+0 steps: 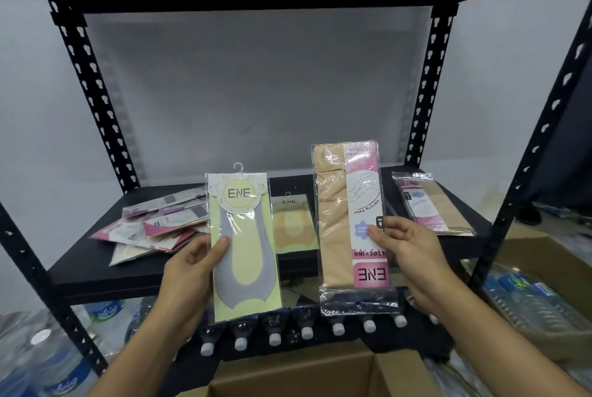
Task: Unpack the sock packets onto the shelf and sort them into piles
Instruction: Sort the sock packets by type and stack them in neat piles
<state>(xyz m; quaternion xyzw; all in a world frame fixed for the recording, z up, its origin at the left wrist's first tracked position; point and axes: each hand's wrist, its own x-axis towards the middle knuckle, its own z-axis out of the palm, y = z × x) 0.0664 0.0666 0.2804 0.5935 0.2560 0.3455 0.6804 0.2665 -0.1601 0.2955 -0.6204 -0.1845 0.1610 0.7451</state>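
While two packets are held up in front of the black shelf (128,275), wrapped water bottles (64,374) stand below it at the far left. On the left part of the shelf board lies a loose mixed pile (157,230) of pink and pale packets, fanned over one another. The left hand (189,271) pinches a yellow-and-grey sock packet (243,252) by its left edge, thumb on the front and fingers behind. The packet is upright, hook at the top, and hides the pile's right edge. Behind it, flat on the shelf, lies an orange sock packet (293,226), partly covered on both sides by the held packets. The right hand (407,252) pinches a beige stocking packet (349,230) by its right edge, its print upside down. Further right on the shelf rests a small stocking pile (429,207). Under the shelf edge runs a row of white bottle caps (304,332), with an open cardboard box (304,377) nearest the camera. At the far right sit another carton (528,246) and more bottles (528,300).
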